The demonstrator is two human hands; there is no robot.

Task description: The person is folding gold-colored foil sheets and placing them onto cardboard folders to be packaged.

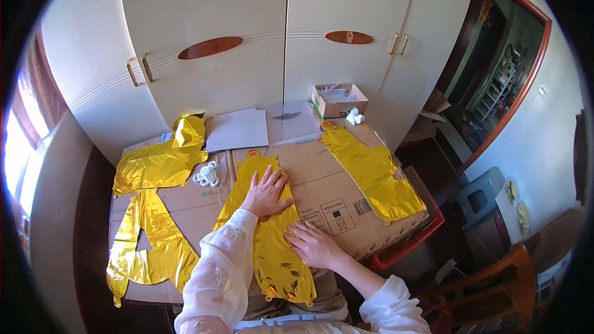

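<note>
A flat, uninflated gold foil balloon [281,275] lies lengthwise in front of me on the cardboard-covered table [322,176]. My left hand [267,193] rests on its upper part with fingers stretched out and the palm down. Lower down, my right hand [314,245] lies on the balloon's right edge, its fingers extended. Neither hand grips anything. Another flat gold foil balloon [371,176] is to the right. On the left lie a gold foil balloon [158,166] at the back and an A-shaped gold foil balloon [148,263] nearer to me.
A coil of white ribbon [206,174] sits left of the middle balloon. Pale sheets [238,130] lie at the back. A small open box [340,109] with clear plastic inside stands by a white bundle [354,117]. Behind is a white wardrobe [210,12]; a wooden chair [495,287] stands at right.
</note>
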